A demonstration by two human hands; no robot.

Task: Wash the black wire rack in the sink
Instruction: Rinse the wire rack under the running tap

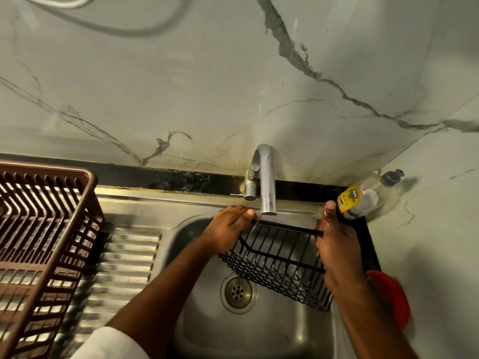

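A black wire rack hangs tilted over the right half of a stainless steel sink, its far top bar raised just under the spout of a chrome tap; a thin trickle of water falls from the spout onto the left end of that bar. The left hand grips the rack's far left corner, fingers curled over the bar; the right hand holds the right end of the same bar, fingers wrapped round it and thumb pointing up, the skin wet. The round drain lies near the middle of the basin, below and left of the rack; ribs of the draining board run to the left of the basin; a brown plastic dish basket sits on it at far left. A clear dish soap bottle with a yellow label stands in the far right corner beside the right thumb; a red round object lies on the right edge, partly hidden by the right forearm. A white sleeve shows on the left arm.
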